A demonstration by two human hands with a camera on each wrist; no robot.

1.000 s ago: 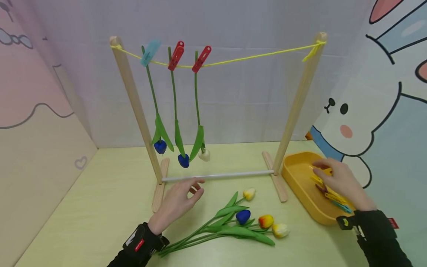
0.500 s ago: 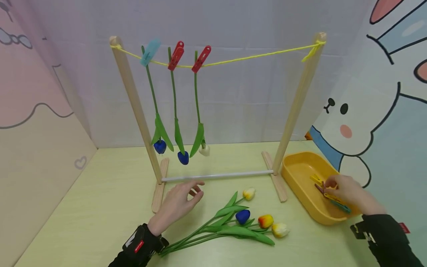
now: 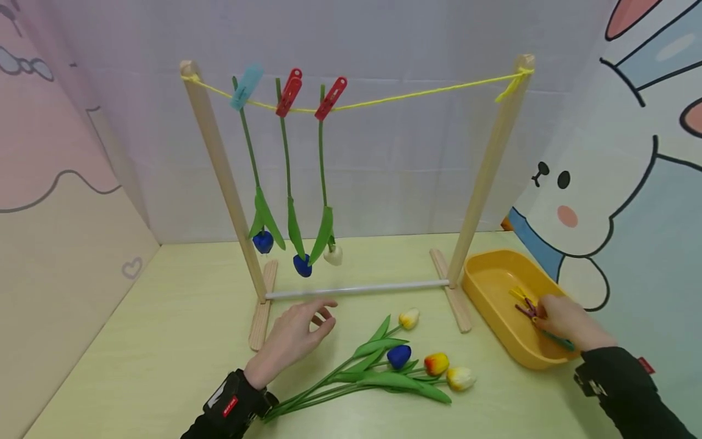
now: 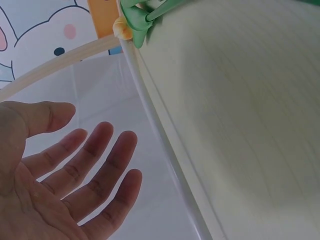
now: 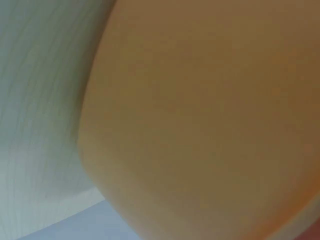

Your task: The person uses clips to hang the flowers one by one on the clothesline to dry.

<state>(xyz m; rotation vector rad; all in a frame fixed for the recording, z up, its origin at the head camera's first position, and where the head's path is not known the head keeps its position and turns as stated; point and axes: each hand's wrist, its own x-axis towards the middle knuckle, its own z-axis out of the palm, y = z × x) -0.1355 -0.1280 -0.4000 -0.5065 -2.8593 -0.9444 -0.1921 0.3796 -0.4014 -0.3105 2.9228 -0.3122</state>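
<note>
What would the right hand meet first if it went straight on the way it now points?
Most likely the purple clothespin, which lies just ahead of the right hand in the orange tray; depth is unclear, and they may already touch.

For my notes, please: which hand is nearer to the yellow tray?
Right. The right hand reaches into the yellow tray, at the clothespins; the left hand is far to its left, near the white crossbar.

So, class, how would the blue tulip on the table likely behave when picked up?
The blue tulip is probably light: similar tulips hang from single clothespins. It may snag, since the stems lie bunched together. It might flex slightly, given the hanging stems' gentle curves.
</note>
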